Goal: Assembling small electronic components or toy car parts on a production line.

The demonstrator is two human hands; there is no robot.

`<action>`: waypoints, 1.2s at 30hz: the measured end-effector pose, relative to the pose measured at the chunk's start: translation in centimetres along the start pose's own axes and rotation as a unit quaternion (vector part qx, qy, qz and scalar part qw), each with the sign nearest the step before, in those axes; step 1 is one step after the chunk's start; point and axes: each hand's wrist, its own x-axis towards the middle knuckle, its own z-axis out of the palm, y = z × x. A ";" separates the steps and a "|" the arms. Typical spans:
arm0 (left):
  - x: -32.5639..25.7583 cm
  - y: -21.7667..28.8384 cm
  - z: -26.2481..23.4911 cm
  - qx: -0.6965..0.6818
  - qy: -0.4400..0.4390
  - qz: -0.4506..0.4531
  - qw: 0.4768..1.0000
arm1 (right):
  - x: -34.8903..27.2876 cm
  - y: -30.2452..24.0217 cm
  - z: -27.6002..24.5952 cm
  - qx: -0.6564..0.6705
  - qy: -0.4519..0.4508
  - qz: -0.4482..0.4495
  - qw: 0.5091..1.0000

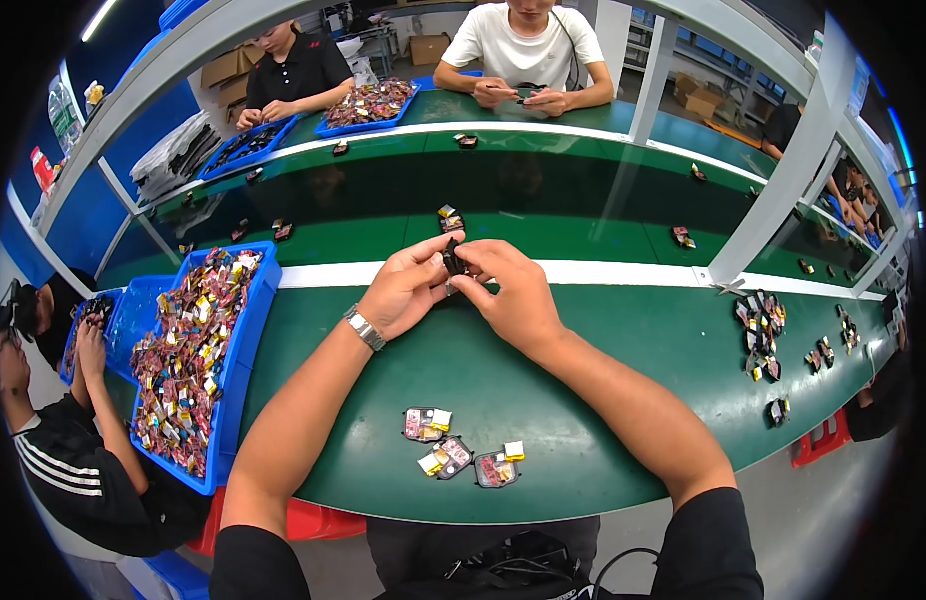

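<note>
Small black piece [452, 258], held above the green table [583, 400] between your two hands. Your left hand [401, 287], at eight o'clock, pinches it between thumb and fingers, seemingly to steady it; your right hand [510, 293], at four o'clock, pinches its other side, presumably so the fingertips can work its edge. The piece thus lies at the fingertips, clear of both palms; its underside is hidden. At six o'clock rest three flat assemblies [445, 457], apparently spaced for easy pickup. Between eight and nine o'clock, the blue bin [245, 350] keeps loose parts [186, 365] seemingly within reach; between three and four lies a cluster of dark units [760, 335].
</note>
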 end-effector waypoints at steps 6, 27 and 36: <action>-0.2 0.3 -0.1 0.052 -0.014 -0.002 0.999 | 0.1 -0.7 -0.3 0.004 -0.014 -0.005 1.000; 0.0 -0.7 0.7 0.103 0.062 0.021 0.993 | 0.4 1.1 -0.7 0.000 -0.030 -0.011 1.000; 0.2 -0.7 1.0 0.159 0.146 0.006 0.976 | 0.4 1.5 -0.6 0.177 -0.113 0.184 0.960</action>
